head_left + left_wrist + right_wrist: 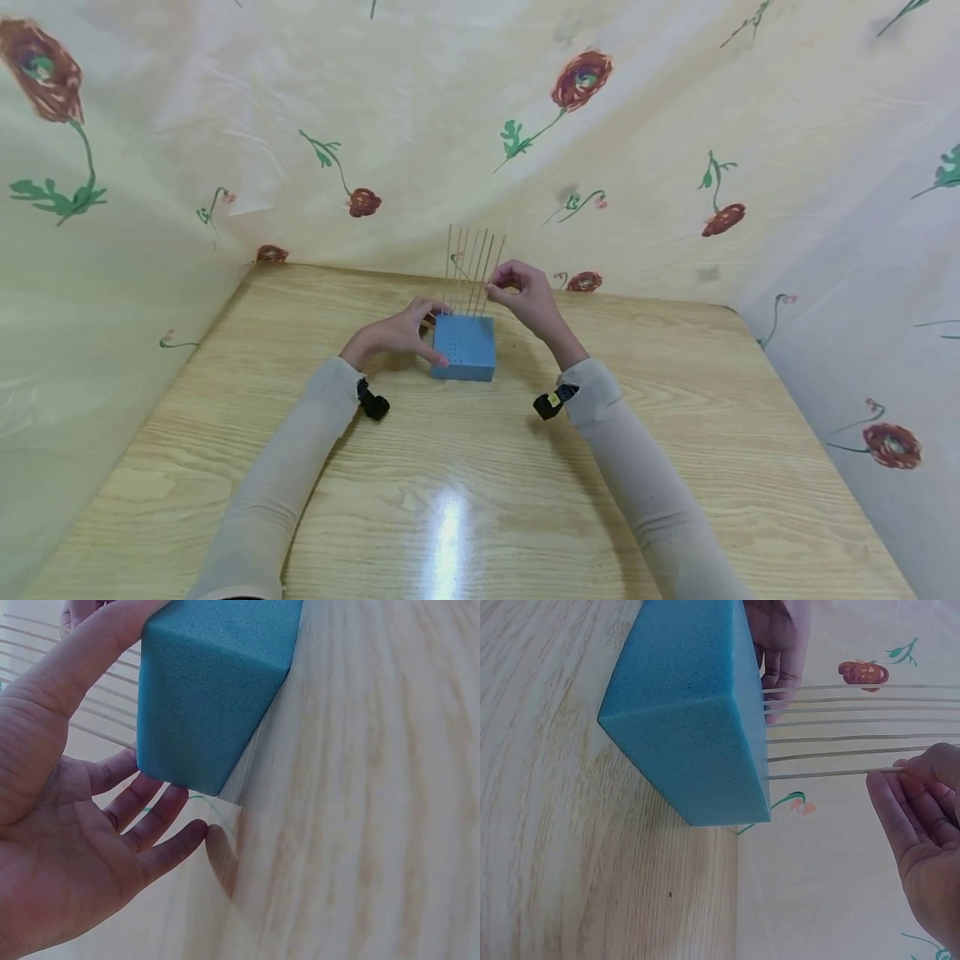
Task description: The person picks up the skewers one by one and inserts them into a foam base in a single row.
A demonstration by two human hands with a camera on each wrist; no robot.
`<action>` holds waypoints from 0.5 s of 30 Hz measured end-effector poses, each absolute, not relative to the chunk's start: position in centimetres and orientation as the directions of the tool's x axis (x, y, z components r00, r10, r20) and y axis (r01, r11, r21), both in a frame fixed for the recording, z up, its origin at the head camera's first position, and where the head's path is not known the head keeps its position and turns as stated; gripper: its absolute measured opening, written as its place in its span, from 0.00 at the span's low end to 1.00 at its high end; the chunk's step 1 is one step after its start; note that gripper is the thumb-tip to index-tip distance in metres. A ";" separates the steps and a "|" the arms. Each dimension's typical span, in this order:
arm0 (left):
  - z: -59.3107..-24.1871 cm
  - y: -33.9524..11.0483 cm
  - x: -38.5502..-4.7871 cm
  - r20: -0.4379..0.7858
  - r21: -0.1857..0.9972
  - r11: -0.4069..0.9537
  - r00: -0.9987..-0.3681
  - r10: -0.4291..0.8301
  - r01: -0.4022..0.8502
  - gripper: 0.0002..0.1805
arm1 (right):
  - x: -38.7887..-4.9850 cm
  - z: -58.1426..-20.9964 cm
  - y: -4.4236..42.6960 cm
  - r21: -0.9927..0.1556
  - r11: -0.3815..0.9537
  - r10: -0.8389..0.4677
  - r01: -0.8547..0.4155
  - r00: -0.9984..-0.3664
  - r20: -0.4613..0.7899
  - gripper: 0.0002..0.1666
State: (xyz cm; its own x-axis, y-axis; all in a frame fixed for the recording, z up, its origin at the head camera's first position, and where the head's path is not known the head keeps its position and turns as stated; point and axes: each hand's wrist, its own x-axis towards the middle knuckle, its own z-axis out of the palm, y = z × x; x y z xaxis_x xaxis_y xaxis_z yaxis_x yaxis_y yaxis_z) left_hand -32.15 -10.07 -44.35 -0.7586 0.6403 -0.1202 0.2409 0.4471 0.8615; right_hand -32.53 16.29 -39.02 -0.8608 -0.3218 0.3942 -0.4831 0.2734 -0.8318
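Observation:
A blue foam block (464, 347) sits on the table, with rows of small holes in its top. Several thin wooden sticks (459, 267) stand in a row along its far edge. My left hand (405, 329) grips the block from the left, thumb at the near side and fingers around the far side; the left wrist view shows the fingertips (196, 827) against the block's edge. With thumb and fingertips, my right hand (528, 302) pinches the rightmost stick (825, 775) partway up. That stick's lower end meets the block, and it leans slightly right.
The wood-grain table (480, 467) spreads around the block on all sides. Behind it hangs a pale sheet (450, 125) printed with red flowers, which also covers the left and right sides. A small dark speck (670, 894) lies on the table near the block.

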 end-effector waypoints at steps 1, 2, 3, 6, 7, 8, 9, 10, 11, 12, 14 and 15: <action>-44.4 -10.1 -32.1 -0.121 0.861 0.448 -0.759 0.640 0.240 0.51 | -32.5 -39.0 16.3 -0.832 0.274 -0.322 -0.483 -0.861 0.394 0.03; -44.4 -10.1 -32.1 -0.124 0.861 0.450 -0.760 0.638 0.238 0.51 | -32.5 -39.1 16.2 -0.831 0.276 -0.321 -0.483 -0.861 0.393 0.03; -44.5 -10.1 -32.1 -0.126 0.860 0.453 -0.760 0.637 0.237 0.51 | -32.5 -39.1 16.2 -0.831 0.277 -0.321 -0.482 -0.862 0.393 0.04; -44.6 -10.1 -32.1 -0.124 0.858 0.454 -0.761 0.637 0.241 0.52 | -32.6 -39.3 16.3 -0.828 0.291 -0.321 -0.480 -0.864 0.388 0.06; -44.6 -10.1 -32.2 -0.121 0.858 0.452 -0.761 0.638 0.243 0.51 | -32.6 -39.3 16.3 -0.827 0.295 -0.320 -0.478 -0.865 0.386 0.07; -44.7 -10.0 -32.2 -0.121 0.858 0.453 -0.762 0.636 0.241 0.51 | -32.6 -39.3 16.4 -0.827 0.300 -0.320 -0.476 -0.867 0.383 0.08; -44.7 -10.0 -32.2 -0.118 0.858 0.451 -0.762 0.637 0.244 0.51 | -32.6 -39.3 16.4 -0.827 0.305 -0.320 -0.472 -0.869 0.378 0.08; -44.7 -9.9 -32.2 -0.117 0.857 0.453 -0.763 0.636 0.245 0.51 | -32.6 -39.3 16.4 -0.827 0.312 -0.318 -0.468 -0.872 0.373 0.09; -44.8 -9.9 -32.2 -0.116 0.856 0.454 -0.764 0.635 0.247 0.51 | -32.6 -39.3 16.4 -0.827 0.318 -0.317 -0.463 -0.874 0.367 0.09; -44.8 -9.8 -32.2 -0.115 0.856 0.454 -0.764 0.634 0.248 0.51 | -32.6 -39.2 16.5 -0.828 0.325 -0.317 -0.457 -0.877 0.360 0.10; -44.8 -9.8 -32.2 -0.113 0.855 0.454 -0.764 0.636 0.251 0.52 | -32.4 -39.0 16.6 -0.829 0.337 -0.319 -0.445 -0.883 0.344 0.11; -44.8 -9.8 -32.3 -0.111 0.855 0.452 -0.762 0.637 0.254 0.53 | -32.4 -38.9 16.6 -0.829 0.345 -0.321 -0.440 -0.885 0.336 0.11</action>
State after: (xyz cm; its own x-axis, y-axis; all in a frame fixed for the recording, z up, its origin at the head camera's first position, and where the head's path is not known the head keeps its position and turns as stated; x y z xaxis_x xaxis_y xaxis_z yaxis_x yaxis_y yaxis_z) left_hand -32.27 -9.79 -44.84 -0.7624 0.6375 -0.1111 0.2536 0.4524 0.8550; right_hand -32.35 16.60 -38.85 -0.8855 -0.3209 0.3361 -0.4397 0.3446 -0.8294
